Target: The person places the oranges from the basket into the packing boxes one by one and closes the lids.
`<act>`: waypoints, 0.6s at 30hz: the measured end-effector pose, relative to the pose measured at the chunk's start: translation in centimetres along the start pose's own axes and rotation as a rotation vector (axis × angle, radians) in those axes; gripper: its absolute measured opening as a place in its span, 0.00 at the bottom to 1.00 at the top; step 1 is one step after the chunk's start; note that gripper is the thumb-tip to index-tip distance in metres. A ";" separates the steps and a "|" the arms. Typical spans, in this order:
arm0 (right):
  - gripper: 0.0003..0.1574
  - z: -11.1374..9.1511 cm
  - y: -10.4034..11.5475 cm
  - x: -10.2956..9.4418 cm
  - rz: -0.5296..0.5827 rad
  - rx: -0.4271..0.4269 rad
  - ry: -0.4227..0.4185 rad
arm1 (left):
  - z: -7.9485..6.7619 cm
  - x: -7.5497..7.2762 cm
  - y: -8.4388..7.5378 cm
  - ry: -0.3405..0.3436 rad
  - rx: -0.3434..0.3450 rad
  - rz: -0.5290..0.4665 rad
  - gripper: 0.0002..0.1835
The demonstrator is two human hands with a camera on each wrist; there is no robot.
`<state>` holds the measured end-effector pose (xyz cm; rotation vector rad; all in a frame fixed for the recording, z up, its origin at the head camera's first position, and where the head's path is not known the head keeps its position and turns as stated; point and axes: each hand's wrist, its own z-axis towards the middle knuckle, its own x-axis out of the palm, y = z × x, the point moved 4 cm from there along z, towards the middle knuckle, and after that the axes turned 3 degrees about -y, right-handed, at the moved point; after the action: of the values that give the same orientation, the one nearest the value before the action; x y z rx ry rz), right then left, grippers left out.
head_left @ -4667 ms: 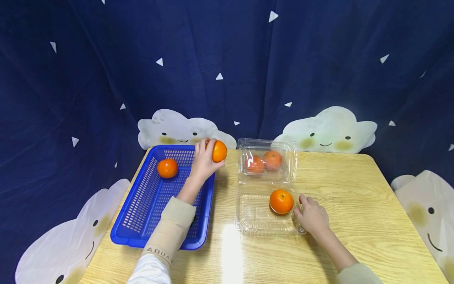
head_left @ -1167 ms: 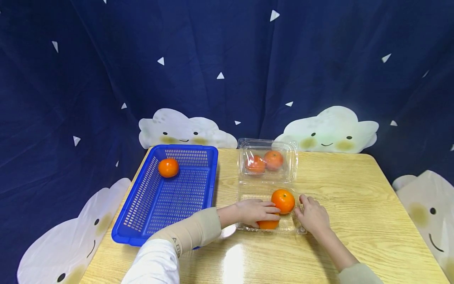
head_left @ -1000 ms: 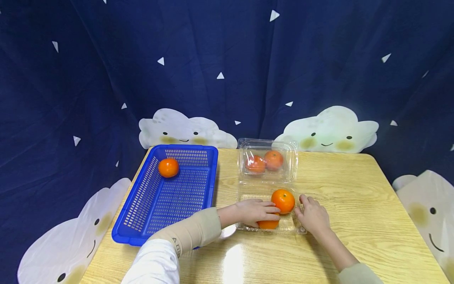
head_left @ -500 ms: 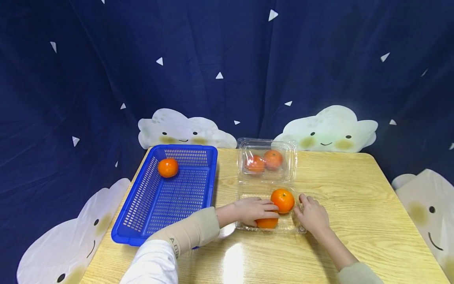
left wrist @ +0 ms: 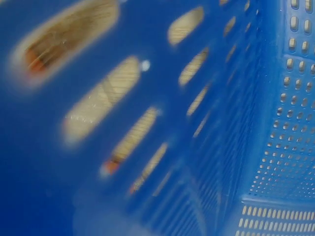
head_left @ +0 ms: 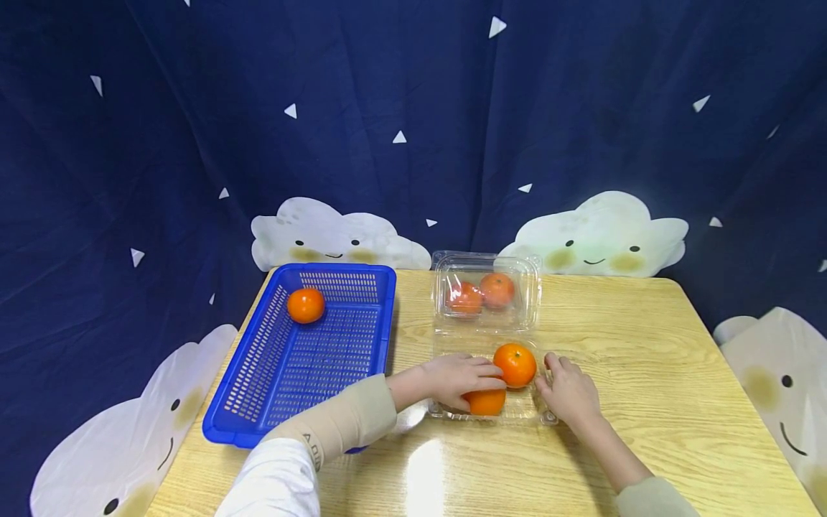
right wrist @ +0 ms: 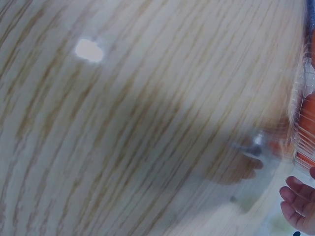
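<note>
In the head view my left hand (head_left: 455, 379) grips an orange (head_left: 486, 403) low in the near half of a clear plastic clamshell box (head_left: 446, 415). Its fingers lie over the top and the thumb is at the near left side. Another orange (head_left: 515, 365) sits just behind, in the same half. My right hand (head_left: 571, 393) stays at the box's right edge, fingers loosely bent and holding no fruit. The clear lid (head_left: 446, 324) stands open at the back, with two oranges (head_left: 497, 291) showing through it. Blue basket wall (left wrist: 162, 118) fills the left wrist view.
A blue plastic basket (head_left: 390, 301) stands left of the box, with one orange (head_left: 306, 306) near its back left corner. The left forearm crosses its front right corner. Wooden table (head_left: 620, 323) extends to the right. A dark blue curtain (head_left: 362, 64) hangs behind.
Since the first frame, my left hand has brought an orange from above the basket into the box's near half. Lately hand and fruit have shifted slightly left. The right hand stays put.
</note>
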<state>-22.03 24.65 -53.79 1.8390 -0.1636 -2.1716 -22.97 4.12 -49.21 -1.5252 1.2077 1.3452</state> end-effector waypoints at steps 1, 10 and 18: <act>0.20 0.0 0.0 0.0 0.000 0.000 0.000 | 0.0 -0.1 0.1 -0.003 0.000 0.005 0.40; 0.20 0.0 0.1 -0.1 0.002 0.006 0.017 | -0.7 -1.5 1.4 -0.043 -0.047 0.018 0.33; 0.21 0.0 0.1 -0.1 0.002 0.004 0.014 | -2.5 -3.1 4.0 -0.194 -0.198 0.129 0.29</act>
<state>-21.97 24.62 -53.66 1.8548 -0.1665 -2.1577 -26.10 1.23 -45.61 -1.4298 1.0921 1.6997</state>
